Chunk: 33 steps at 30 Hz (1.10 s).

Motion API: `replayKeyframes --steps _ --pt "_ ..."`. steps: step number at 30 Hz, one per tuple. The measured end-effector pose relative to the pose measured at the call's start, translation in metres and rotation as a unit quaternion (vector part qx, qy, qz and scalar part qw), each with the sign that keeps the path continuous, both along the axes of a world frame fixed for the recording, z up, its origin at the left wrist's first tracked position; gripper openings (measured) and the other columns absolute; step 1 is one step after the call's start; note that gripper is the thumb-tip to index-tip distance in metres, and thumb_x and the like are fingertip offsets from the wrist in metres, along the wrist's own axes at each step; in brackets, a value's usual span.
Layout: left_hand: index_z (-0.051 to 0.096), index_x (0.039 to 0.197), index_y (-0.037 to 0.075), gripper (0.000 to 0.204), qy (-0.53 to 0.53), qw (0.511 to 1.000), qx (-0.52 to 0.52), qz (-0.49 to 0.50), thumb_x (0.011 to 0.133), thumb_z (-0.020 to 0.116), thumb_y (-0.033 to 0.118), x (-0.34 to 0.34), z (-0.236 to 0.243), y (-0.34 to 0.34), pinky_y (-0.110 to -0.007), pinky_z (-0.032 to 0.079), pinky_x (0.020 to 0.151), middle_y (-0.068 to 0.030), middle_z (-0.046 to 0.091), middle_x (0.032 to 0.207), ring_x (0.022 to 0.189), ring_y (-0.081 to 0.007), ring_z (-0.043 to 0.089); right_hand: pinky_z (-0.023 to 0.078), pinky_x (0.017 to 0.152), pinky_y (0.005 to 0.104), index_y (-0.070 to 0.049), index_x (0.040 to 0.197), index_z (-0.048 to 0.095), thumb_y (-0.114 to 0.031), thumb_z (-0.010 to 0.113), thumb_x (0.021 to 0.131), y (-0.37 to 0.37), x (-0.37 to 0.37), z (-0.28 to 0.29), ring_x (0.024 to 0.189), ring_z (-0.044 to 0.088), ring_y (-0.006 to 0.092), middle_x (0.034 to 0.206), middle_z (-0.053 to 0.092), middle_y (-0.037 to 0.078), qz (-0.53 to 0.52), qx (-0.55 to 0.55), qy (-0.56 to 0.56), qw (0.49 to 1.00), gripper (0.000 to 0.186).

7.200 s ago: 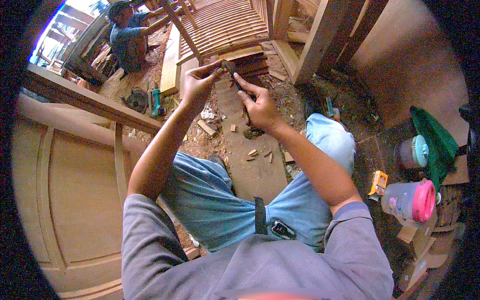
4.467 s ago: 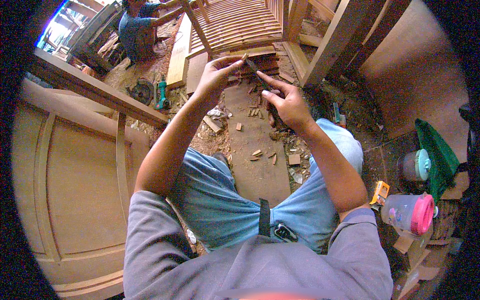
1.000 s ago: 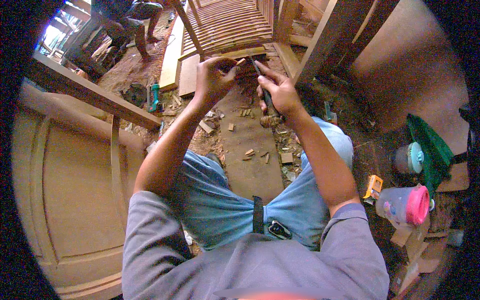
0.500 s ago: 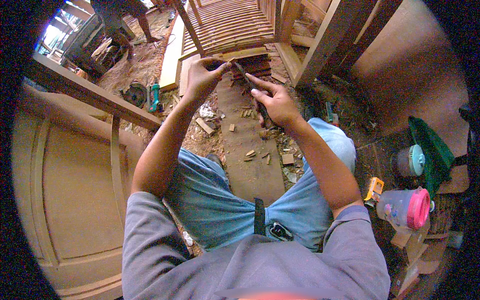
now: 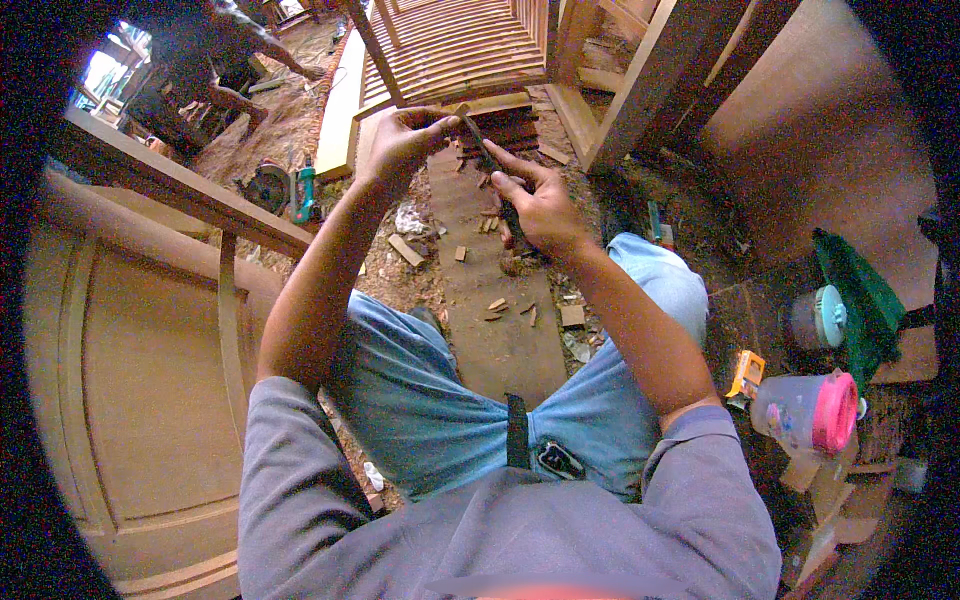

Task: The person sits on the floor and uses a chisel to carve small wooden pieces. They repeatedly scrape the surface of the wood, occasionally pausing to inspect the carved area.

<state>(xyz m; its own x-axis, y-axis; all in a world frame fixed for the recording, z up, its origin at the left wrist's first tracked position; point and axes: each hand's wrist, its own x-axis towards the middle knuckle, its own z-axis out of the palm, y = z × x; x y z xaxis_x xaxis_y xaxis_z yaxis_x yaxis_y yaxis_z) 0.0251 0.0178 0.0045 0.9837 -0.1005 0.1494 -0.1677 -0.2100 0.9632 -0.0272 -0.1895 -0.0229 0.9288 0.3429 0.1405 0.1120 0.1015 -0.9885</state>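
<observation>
Beyond my knees, my left hand [image 5: 400, 148] pinches a small light wood piece [image 5: 461, 110] between thumb and fingertips. My right hand [image 5: 543, 208] is closed around a dark-bladed cutting tool [image 5: 476, 139], a knife or a chisel; I cannot tell which. The blade slants up to the left, its tip touching or very near the wood piece. Part of the tool is hidden by my fingers. Below my hands lies a long brown board [image 5: 500, 355] between my legs, scattered with small wood pegs [image 5: 497, 304] and a small square block [image 5: 460, 254].
A slatted wooden frame [image 5: 455, 50] stands ahead, with upright timbers [image 5: 655, 90] to its right. A green power tool [image 5: 306, 190] lies left on the floor. Panelled doors [image 5: 170, 370] flank my left. A pink-lidded tub [image 5: 833, 412] stands right. Another person [image 5: 200, 60] bends at far left.
The blade and the wood piece have shifted slightly up and left against each other. My hands keep their holds. The other person at far left has moved lower and leans further over.
</observation>
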Motion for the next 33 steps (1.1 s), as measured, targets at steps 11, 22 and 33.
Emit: replayKeyframes --steps 11,22,33 --pt "0.067 0.091 -0.004 0.031 0.001 1.000 -0.013 0.024 0.080 0.071 0.024 0.008 0.002 -0.020 -0.025 0.049 0.065 -0.0085 0.067 0.080 0.070 -0.0126 0.061 0.044 0.044 0.0251 -0.012 0.125 0.056 -0.006 0.053 0.090 0.027 0.016 -0.033 0.048 0.049 0.0079 0.072 0.059 -0.001 -0.102 0.081 -0.016 0.991 0.036" --pt "0.069 0.089 -0.001 0.030 0.048 0.992 0.074 -0.094 0.074 0.076 0.024 -0.009 -0.005 -0.041 -0.023 0.047 0.059 -0.0039 0.065 0.070 0.063 -0.0099 0.058 0.046 0.042 0.0323 -0.016 0.118 0.057 -0.016 0.044 0.095 -0.057 0.072 0.028 0.046 0.050 0.0153 0.064 0.051 0.003 -0.219 0.351 0.048 0.909 0.026" --pt "0.066 0.100 0.001 0.038 0.114 0.991 -0.076 0.010 0.080 0.071 0.033 -0.013 0.003 -0.023 -0.025 0.049 0.075 -0.0029 0.064 0.087 0.078 -0.0101 0.058 0.043 0.039 0.0256 -0.014 0.131 0.049 -0.012 0.050 0.092 -0.040 0.027 0.014 0.043 0.049 0.0108 0.064 0.053 0.003 0.001 0.032 0.035 0.999 0.039"
